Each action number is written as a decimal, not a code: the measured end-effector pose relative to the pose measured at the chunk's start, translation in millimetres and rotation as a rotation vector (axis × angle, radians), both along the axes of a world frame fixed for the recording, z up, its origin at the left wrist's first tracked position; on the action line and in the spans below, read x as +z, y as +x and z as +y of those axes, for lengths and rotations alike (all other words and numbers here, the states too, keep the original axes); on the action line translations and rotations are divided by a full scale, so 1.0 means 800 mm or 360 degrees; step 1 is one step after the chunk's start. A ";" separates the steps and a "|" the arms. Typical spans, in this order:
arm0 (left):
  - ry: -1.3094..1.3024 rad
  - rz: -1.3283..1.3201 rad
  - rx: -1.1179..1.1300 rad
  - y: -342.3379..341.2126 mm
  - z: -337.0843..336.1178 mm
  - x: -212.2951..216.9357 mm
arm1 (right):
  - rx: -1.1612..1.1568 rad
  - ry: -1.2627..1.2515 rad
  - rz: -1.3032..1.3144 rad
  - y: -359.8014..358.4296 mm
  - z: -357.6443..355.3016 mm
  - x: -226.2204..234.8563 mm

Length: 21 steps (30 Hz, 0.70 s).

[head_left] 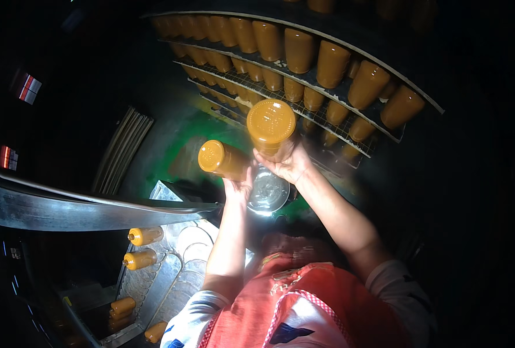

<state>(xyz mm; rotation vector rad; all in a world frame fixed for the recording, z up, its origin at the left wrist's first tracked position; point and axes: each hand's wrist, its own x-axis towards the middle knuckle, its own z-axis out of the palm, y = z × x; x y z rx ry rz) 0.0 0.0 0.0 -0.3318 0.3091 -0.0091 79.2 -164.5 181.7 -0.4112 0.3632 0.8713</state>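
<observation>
My left hand is closed around a glossy orange-brown bottle, tilted with its round base turned up and to the left. A second bottle of the same colour stands base up in my right hand, whose fingers wrap its lower side. The two bottles are close together in front of me, and their necks are hidden. Beneath my hands a round, shiny, clear or metallic vessel shows between my wrists.
Ahead and to the right, a tiered rack carries rows of similar bottles. At left, a metal rail runs above a conveyor of overlapping plates with orange bottles beside it. Stacked boards lean farther back.
</observation>
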 end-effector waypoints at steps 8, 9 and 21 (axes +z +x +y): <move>-0.0186 -0.0259 -0.0016 -0.013 0.021 0.011 | -0.0019 -0.0065 -0.0119 -0.026 0.032 -0.007; -0.0174 -0.0284 0.0003 -0.016 0.021 0.014 | 0.0011 -0.0027 -0.0164 -0.030 0.031 -0.009; 0.0855 0.0396 0.0192 -0.256 -0.017 0.041 | 0.0131 0.0703 0.0351 -0.133 -0.147 -0.147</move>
